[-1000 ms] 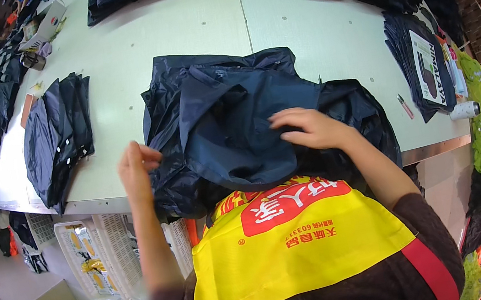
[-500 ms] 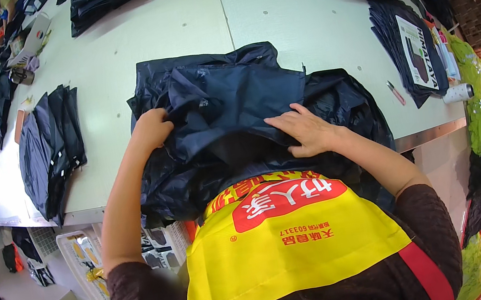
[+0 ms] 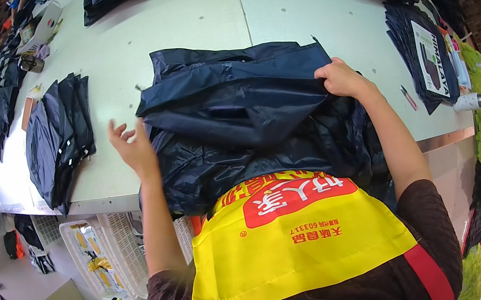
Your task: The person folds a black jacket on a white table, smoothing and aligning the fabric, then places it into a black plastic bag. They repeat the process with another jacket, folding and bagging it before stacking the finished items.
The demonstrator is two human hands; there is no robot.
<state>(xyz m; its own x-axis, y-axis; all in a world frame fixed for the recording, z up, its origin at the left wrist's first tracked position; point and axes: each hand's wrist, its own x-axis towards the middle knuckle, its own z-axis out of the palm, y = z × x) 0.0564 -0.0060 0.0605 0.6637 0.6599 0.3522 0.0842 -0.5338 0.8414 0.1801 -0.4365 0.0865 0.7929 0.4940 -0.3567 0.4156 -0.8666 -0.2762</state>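
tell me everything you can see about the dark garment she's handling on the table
The garment is dark navy, of thin, slightly shiny fabric like nylon, crumpled and partly folded into layers. It lies on the pale table at its near edge, its lower part hanging toward the yellow apron. The right hand grips its upper right edge; the left hand is open at its left side, touching or nearly so.
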